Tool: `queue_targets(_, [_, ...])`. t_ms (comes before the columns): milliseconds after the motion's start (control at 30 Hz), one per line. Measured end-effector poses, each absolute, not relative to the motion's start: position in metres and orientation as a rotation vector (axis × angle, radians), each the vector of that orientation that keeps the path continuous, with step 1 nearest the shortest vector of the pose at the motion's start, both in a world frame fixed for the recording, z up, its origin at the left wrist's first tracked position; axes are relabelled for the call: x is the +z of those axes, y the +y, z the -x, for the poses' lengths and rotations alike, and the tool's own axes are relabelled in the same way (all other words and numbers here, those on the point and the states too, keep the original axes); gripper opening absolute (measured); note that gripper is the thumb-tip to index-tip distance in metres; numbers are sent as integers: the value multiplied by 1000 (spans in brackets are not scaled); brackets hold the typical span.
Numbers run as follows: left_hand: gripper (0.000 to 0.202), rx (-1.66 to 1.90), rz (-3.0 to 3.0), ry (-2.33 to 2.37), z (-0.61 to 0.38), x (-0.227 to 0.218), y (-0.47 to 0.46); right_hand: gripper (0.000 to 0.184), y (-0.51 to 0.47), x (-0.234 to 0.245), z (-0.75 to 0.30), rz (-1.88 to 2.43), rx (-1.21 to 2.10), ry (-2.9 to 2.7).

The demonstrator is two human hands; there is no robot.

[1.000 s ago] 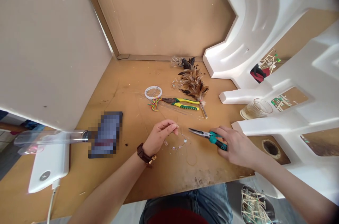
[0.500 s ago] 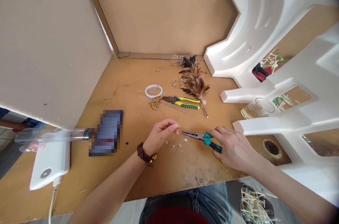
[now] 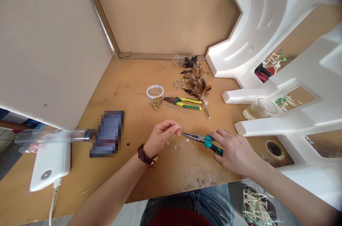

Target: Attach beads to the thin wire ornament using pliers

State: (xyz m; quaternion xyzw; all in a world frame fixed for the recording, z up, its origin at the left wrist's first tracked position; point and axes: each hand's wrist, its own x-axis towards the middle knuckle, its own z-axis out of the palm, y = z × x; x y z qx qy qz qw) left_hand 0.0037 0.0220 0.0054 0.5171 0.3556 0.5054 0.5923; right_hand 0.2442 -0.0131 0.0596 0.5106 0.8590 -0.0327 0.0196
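My left hand [image 3: 166,133] pinches a thin wire between thumb and forefinger, with a dark watch on its wrist. Below the fingertips hangs a curved strand of small clear beads [image 3: 181,145], which looks joined to that wire. My right hand [image 3: 233,147] is closed around the handles of teal-and-black long-nose pliers [image 3: 207,141]. The pliers' tips are right beside the left fingertips, at the wire; whether the jaws grip it is too small to tell. A thin wire loop [image 3: 193,158] shows faintly below the beads.
Green-and-yellow pliers [image 3: 184,103], a white ring [image 3: 155,92], coloured threads [image 3: 156,103] and a feather bundle [image 3: 195,80] lie beyond my hands. On the left are a pixelated dark phone-like object [image 3: 108,134] and a white power bank [image 3: 52,162]. White moulded frames [image 3: 256,126] and a glass [image 3: 259,109] stand right.
The pliers in my right hand have shifted very slightly left. My left hand stays almost still, holding the wire.
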Motion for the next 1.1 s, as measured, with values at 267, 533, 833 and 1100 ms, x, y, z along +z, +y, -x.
queue_targets(267, [15, 1207, -1217, 828, -4, 4, 23, 36, -17, 57, -245, -1620, -86, 2642])
queue_targets(533, [13, 1229, -1215, 817, -4, 1, 23, 33, -21, 55, -242, -1642, -98, 2640])
queue_targets(833, [14, 1261, -1251, 776, -5, 2, 21, 30, -25, 53, -241, -1661, -135, 2625])
queue_targets(1100, [16, 1249, -1265, 771, -5, 2, 21, 29, -31, 55, -239, -1691, -134, 2587])
